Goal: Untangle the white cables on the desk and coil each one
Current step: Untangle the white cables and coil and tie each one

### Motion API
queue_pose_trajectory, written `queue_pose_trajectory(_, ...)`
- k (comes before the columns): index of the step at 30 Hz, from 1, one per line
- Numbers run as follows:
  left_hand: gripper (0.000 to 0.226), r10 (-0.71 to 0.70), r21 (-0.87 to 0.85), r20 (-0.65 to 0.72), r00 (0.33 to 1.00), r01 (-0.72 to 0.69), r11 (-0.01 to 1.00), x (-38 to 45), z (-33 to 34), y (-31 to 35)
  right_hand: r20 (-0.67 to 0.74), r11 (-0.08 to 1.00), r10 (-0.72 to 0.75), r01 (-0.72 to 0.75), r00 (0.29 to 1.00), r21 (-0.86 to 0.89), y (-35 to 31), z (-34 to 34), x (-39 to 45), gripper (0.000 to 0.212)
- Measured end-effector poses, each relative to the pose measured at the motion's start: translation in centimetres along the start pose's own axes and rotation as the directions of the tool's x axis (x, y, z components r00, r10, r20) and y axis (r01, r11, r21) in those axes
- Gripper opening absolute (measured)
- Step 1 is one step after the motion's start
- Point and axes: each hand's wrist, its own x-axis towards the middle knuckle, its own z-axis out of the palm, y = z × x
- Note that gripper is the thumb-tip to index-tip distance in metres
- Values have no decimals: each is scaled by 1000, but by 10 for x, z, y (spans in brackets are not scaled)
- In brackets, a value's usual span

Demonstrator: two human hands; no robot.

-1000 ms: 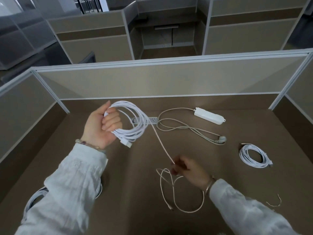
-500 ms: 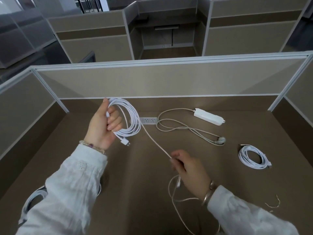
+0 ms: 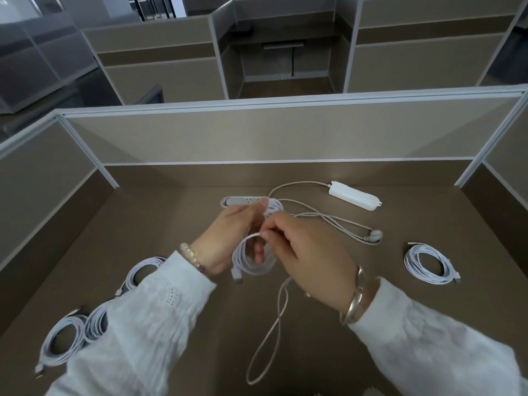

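My left hand (image 3: 228, 238) grips a coil of white cable (image 3: 253, 262) above the middle of the brown desk (image 3: 400, 324). My right hand (image 3: 305, 252) has come up against the coil and pinches the same cable's strand at the coil's upper edge. From under my right hand the loose tail (image 3: 271, 335) hangs down in a long loop toward the near edge. A plug end sticks out at the coil's lower left.
Three coiled white cables lie at the left: (image 3: 61, 342), (image 3: 98, 321), (image 3: 143, 271), partly under my left sleeve. Another coil (image 3: 428, 264) lies at the right. A white power strip (image 3: 354, 195) with its grey cord (image 3: 343, 224) sits behind, beside a desk socket panel (image 3: 243, 200). Partitions wall the desk.
My right hand rose from the desk to the coil, bringing the strand with it. My left hand lowered the coil and moved it toward the middle. The tail now hangs in a loop.
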Motion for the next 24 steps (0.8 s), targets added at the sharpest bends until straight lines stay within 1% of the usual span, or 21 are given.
queue_pose_trajectory(1,52,-67,-41,76,995,70,997,-2,2,0,-6,1000,8,-7,1000,11,2,-2,2,19)
queue_pose_trajectory(3,40,-187,-110,227,956,216,970,-4,4,0,-11,1000,19,-19,1000,24,7,-6,4,20)
queue_pose_trajectory(5,36,-255,-152,348,902,323,934,-3,5,1,-26,999,24,-23,999,39,12,-10,4,16)
queue_pose_trajectory(7,37,-287,-158,439,852,388,908,-1,5,1,-60,997,44,-40,997,65,19,-13,3,14)
queue_pose_trajectory(10,41,-307,-114,513,802,418,901,2,5,0,-72,994,75,-69,995,82,27,-16,2,15)
queue_pose_trajectory(14,45,-336,-99,562,756,465,880,5,4,1,-65,989,116,-109,991,104,33,-16,3,16)
queue_pose_trajectory(16,44,-337,-114,618,710,506,855,7,5,2,-86,984,131,-119,988,133,37,-16,2,16)
queue_pose_trajectory(18,41,-316,-159,664,678,541,826,7,2,2,-89,972,146,-126,985,199,41,-16,1,23)
queue_pose_trajectory(19,41,-293,-189,684,667,551,813,7,-1,2,-44,958,170,-154,985,241,45,-16,1,33)
queue_pose_trajectory(20,41,-263,-226,711,652,567,792,8,-4,1,45,936,209,-213,977,279,49,-16,2,48)
queue_pose_trajectory(21,40,-229,-265,741,631,588,764,9,-7,0,165,904,246,-287,955,315,53,-16,2,62)
queue_pose_trajectory(22,39,-206,-294,762,614,611,735,10,-11,-1,288,855,261,-360,921,374,57,-15,2,66)
queue_pose_trajectory(23,38,-197,-311,771,606,628,714,12,-13,-4,398,785,245,-421,884,454,61,-14,0,58)
queue_pose_trajectory(24,38,-198,-321,772,603,640,698,12,-15,-6,481,684,211,-480,851,550,64,-13,-2,44)
